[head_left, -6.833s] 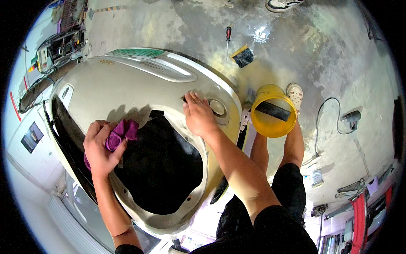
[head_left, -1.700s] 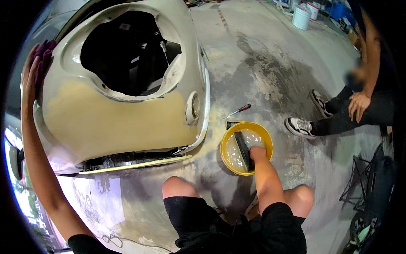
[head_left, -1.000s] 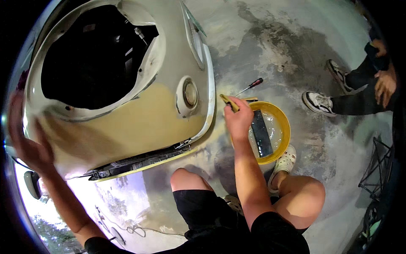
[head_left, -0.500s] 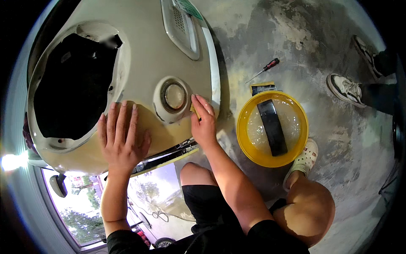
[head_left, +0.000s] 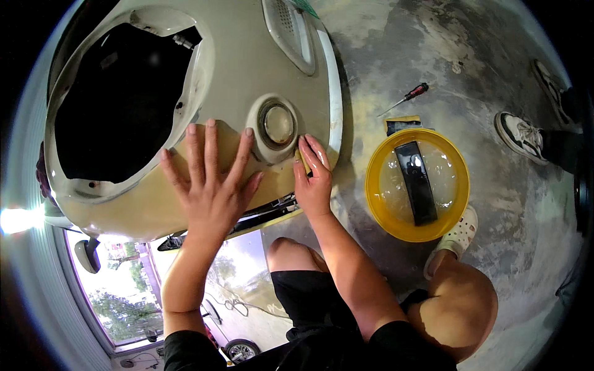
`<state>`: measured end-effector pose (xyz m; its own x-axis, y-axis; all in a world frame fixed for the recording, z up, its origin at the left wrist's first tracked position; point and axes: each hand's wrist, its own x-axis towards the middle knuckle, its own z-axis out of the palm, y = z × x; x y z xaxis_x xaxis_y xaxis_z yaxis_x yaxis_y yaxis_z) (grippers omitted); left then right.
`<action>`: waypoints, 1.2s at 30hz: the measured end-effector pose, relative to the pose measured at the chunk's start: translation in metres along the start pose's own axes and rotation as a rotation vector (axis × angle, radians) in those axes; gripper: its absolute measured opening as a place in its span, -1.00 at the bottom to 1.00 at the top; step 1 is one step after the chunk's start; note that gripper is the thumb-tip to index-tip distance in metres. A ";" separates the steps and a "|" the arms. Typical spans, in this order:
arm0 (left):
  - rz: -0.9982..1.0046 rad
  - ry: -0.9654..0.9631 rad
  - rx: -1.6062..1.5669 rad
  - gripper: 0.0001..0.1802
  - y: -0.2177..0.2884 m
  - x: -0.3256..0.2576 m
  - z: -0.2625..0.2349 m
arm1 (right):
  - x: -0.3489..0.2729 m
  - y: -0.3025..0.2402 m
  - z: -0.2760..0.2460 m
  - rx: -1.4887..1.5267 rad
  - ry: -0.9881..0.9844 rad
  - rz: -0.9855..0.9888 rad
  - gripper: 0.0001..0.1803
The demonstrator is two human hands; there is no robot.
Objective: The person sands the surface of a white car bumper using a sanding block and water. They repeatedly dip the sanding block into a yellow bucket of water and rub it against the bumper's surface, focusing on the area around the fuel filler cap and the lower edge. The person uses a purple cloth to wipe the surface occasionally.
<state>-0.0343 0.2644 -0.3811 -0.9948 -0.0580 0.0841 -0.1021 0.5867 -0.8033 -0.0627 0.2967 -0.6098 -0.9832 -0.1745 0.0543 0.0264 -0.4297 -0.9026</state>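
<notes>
A beige car bumper (head_left: 232,74) with patchy, sanded-looking paint fills the left. My left hand (head_left: 210,195) lies flat on it, fingers spread, between the large dark headlight opening (head_left: 117,111) and a round lamp (head_left: 276,125). Just below and right of that lamp, my right hand (head_left: 314,179) presses a small yellow-backed piece of sandpaper (head_left: 300,164) against the bumper. The fingers look wet and cover most of the piece; its working face is hidden.
On the floor at right stands a yellow tub (head_left: 372,185) of water with a black rectangular block (head_left: 416,182) in it. Another folded sandpaper piece (head_left: 402,123) and a screwdriver (head_left: 416,92) lie beyond. Another person's shoes (head_left: 523,136) are at far right.
The whole view has shifted, so the scene sits further right. My left fingers have spread wider, slightly nearer the lamp. My right hand has slid a little toward me along the bumper.
</notes>
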 end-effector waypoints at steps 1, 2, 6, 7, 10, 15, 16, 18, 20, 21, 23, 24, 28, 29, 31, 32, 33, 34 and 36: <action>-0.018 -0.004 -0.016 -0.17 0.006 -0.003 0.003 | -0.005 0.000 -0.002 0.015 -0.016 0.009 -0.49; -0.036 -0.002 -0.037 -0.16 0.009 -0.006 0.009 | -0.008 -0.001 -0.003 0.024 -0.029 0.013 -0.48; -0.036 0.011 -0.059 -0.19 0.012 -0.027 0.020 | -0.021 -0.017 -0.008 -0.170 -0.038 -0.102 -0.40; -0.033 0.028 -0.071 -0.22 0.014 -0.030 0.021 | -0.027 -0.026 -0.008 -0.206 -0.002 -0.120 -0.38; 0.013 0.063 -0.065 -0.24 0.009 -0.038 0.025 | -0.031 -0.061 0.003 -0.270 0.025 -0.297 -0.35; -0.074 0.197 -0.132 -0.46 -0.024 -0.058 0.020 | -0.016 -0.084 0.030 -0.464 0.007 -0.418 -0.34; -0.079 0.218 -0.104 -0.45 -0.030 -0.058 0.022 | -0.017 -0.080 0.030 -0.465 0.001 -0.411 -0.34; -0.098 0.254 -0.021 -0.43 -0.044 -0.061 0.019 | -0.021 -0.074 0.031 -0.440 -0.021 -0.401 -0.32; -0.083 0.244 -0.011 -0.42 -0.046 -0.067 0.024 | -0.025 -0.070 0.023 -0.461 -0.035 -0.388 -0.30; -0.075 0.249 0.004 -0.42 -0.047 -0.068 0.025 | -0.026 -0.069 0.020 -0.466 -0.044 -0.397 -0.30; -0.071 0.259 0.018 -0.41 -0.046 -0.067 0.027 | -0.024 -0.072 0.022 -0.467 -0.037 -0.420 -0.30; -0.082 0.264 0.016 -0.41 -0.045 -0.066 0.027 | -0.019 -0.074 0.027 -0.461 -0.021 -0.435 -0.31; -0.079 0.269 0.004 -0.39 -0.040 -0.067 0.029 | 0.009 -0.091 0.047 -0.457 -0.008 -0.401 -0.31; -0.069 0.268 0.013 -0.38 -0.043 -0.067 0.028 | 0.014 -0.098 0.048 -0.485 -0.019 -0.412 -0.31; -0.082 0.255 0.004 -0.42 -0.043 -0.071 0.029 | 0.000 -0.098 0.048 -0.551 -0.061 -0.358 -0.33; -0.091 0.264 0.000 -0.43 -0.044 -0.067 0.030 | -0.004 -0.099 0.046 -0.585 -0.073 -0.345 -0.33; -0.089 0.266 -0.007 -0.43 -0.044 -0.066 0.029 | -0.012 -0.099 0.042 -0.557 -0.099 -0.336 -0.35; -0.088 0.268 -0.014 -0.43 -0.044 -0.067 0.027 | -0.009 -0.097 0.044 -0.552 -0.086 -0.352 -0.36; -0.087 0.262 -0.031 -0.43 -0.043 -0.067 0.027 | 0.003 -0.104 0.047 -0.541 -0.065 -0.360 -0.37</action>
<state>0.0372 0.2212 -0.3679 -0.9472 0.0994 0.3050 -0.1829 0.6136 -0.7681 -0.0599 0.2987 -0.4959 -0.9002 -0.1634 0.4037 -0.4138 0.0322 -0.9098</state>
